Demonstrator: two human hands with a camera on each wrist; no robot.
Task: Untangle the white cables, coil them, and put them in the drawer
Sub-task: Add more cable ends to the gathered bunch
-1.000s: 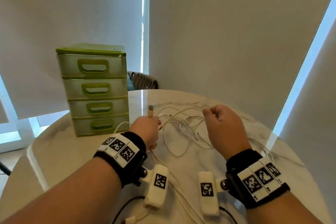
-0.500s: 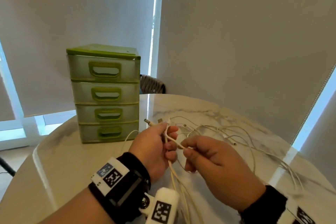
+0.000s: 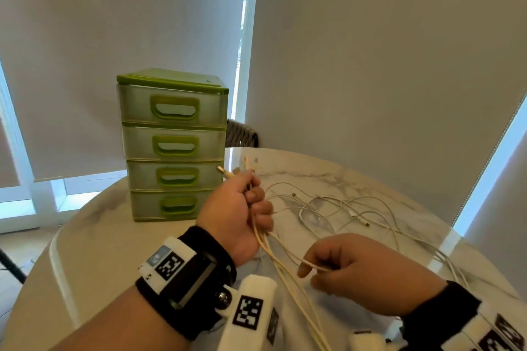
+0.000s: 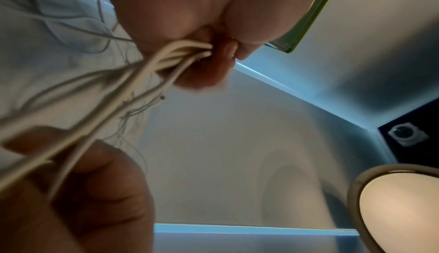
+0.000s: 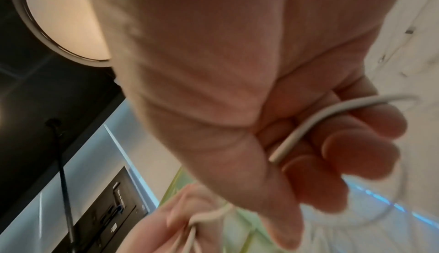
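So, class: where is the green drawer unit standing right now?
In the head view, the green drawer unit stands on the marble table, far left, beyond the left hand.

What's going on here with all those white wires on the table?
A person is sorting out a tangle of white cables on a round marble table. Their left hand grips a bunch of them near the plug ends, which stick up above the fist. Their right hand pinches a single strand leading out of that bunch. The rest lies loose and looped on the table. The green drawer unit beside it has all four drawers closed.
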